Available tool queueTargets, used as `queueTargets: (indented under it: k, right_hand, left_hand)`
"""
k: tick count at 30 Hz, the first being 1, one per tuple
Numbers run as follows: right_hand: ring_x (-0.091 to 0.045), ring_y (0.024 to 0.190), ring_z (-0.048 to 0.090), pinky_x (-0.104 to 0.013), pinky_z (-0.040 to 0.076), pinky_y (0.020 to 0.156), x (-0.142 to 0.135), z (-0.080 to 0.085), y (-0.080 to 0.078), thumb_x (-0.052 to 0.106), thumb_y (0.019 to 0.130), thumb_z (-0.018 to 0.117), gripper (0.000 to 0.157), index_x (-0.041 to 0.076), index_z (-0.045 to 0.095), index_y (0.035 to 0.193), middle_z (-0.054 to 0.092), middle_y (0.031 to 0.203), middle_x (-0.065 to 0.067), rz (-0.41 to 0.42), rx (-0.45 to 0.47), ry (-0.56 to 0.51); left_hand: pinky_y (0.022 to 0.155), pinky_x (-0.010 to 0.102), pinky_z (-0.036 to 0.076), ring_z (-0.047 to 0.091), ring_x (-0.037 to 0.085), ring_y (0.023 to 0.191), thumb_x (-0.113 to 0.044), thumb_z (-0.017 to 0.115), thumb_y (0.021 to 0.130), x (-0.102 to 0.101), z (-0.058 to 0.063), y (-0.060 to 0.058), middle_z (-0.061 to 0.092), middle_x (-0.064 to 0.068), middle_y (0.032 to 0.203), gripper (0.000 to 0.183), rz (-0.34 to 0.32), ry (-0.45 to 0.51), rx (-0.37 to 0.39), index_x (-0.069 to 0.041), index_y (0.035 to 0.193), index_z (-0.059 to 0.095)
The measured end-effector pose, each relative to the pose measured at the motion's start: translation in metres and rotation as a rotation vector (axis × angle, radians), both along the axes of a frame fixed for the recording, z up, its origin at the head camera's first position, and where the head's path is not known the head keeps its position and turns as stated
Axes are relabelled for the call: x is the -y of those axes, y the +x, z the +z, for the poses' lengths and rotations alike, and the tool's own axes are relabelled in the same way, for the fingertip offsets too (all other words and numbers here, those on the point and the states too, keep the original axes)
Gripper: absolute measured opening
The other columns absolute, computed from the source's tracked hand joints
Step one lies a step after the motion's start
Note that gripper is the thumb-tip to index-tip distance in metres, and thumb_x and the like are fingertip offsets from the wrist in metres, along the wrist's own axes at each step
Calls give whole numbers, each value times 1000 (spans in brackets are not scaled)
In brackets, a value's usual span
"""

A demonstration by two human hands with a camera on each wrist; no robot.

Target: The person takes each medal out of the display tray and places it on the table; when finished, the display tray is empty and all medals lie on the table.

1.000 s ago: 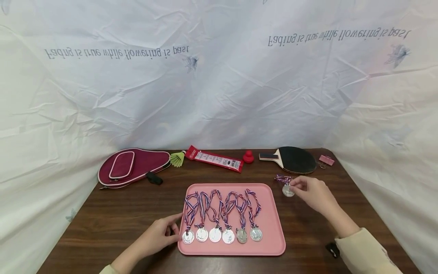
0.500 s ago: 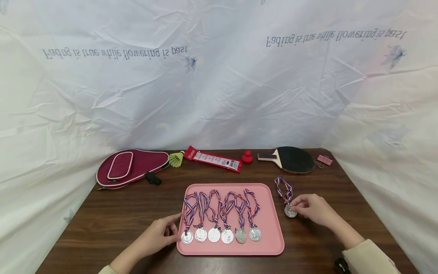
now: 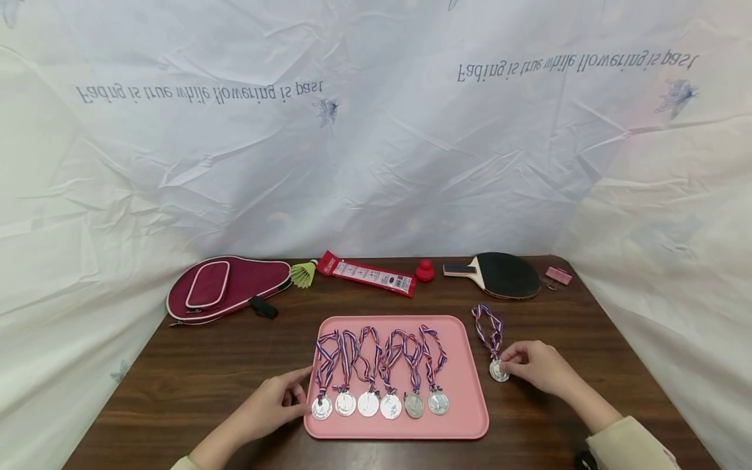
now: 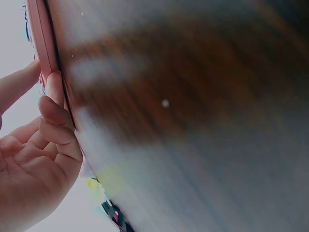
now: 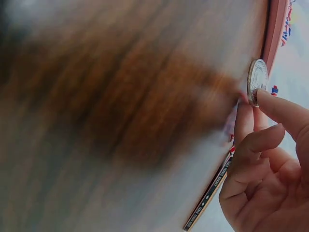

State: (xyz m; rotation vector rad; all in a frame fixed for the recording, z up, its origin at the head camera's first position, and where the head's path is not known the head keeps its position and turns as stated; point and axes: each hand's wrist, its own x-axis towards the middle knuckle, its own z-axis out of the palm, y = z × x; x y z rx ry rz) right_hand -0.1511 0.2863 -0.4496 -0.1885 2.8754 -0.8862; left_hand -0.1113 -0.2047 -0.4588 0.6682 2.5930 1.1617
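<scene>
My right hand (image 3: 537,367) pinches a silver medal (image 5: 258,82) by its disc between thumb and fingers, to the right of the pink tray. Its striped red, white and blue ribbon (image 3: 489,329) stretches away from the disc in a loop. On the pink tray (image 3: 464,391) several silver medals lie in a row, discs toward me and ribbons pointing away. My left hand (image 3: 271,406) grips the left rim of that tray, thumb and fingertips at the edge, as the left wrist view also shows.
Along the back of the brown table (image 3: 205,365) lie a maroon paddle case (image 3: 252,281), a yellow-green shuttlecock (image 3: 303,273), a red packet (image 3: 370,274), a small red rounded object (image 3: 425,269), a table tennis bat (image 3: 510,274) and a pink clip-like item (image 3: 558,275). A white cloth hangs behind.
My right hand has drawn the medal toward me along the tray's right side, and its ribbon has straightened out behind it. My left hand has stayed at the tray's rim.
</scene>
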Motion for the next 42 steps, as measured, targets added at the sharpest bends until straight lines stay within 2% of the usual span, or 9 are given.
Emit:
queueTargets:
  k: [11,19,22,26,33,42]
  right_hand:
    - [-12,67,50,-33,41,63,-6,-1,2,28,76,70,13,17,68,81,57,71,5,-34,29,38]
    - [-10,66,51,-33,40,61,3,19,7,27,76,70,11,21,67,84,58,69,10,-40,-122,69]
    - [-8,60,48,-29,39,57,20,27,14,30,75,71,12,23,67,84,57,67,13,-21,-174,59]
    - [-5,52,44,-24,37,50,47,29,26,34,76,70,9,29,66,81,53,63,16,23,-208,42]
    - [-2,53,45,-20,39,49,79,22,38,26,77,70,7,29,64,82,53,64,16,138,-158,-43]
    - [-2,58,49,-21,42,53,93,10,39,33,77,69,10,27,63,80,53,66,15,211,-121,-83]
  left_hand:
    - [47,22,39,46,4,55,-17,68,80,1,-1,0,57,-5,72,60,-2,14,27,1,131,41]
    - [47,21,39,46,5,55,-18,67,80,1,0,0,57,-5,72,61,-6,16,29,1,131,41]
    - [48,21,39,46,5,55,-18,67,80,1,0,0,57,-5,72,61,-6,12,28,1,131,41]
    - [48,21,39,46,5,55,-17,67,80,1,1,0,57,-5,72,60,-4,9,28,2,131,41]
    - [48,22,39,46,5,56,-19,67,80,2,-1,0,57,-6,73,61,-4,12,31,1,131,41]
    - [48,22,39,46,5,55,-19,67,80,1,0,0,57,-5,73,61,3,3,33,1,131,41]
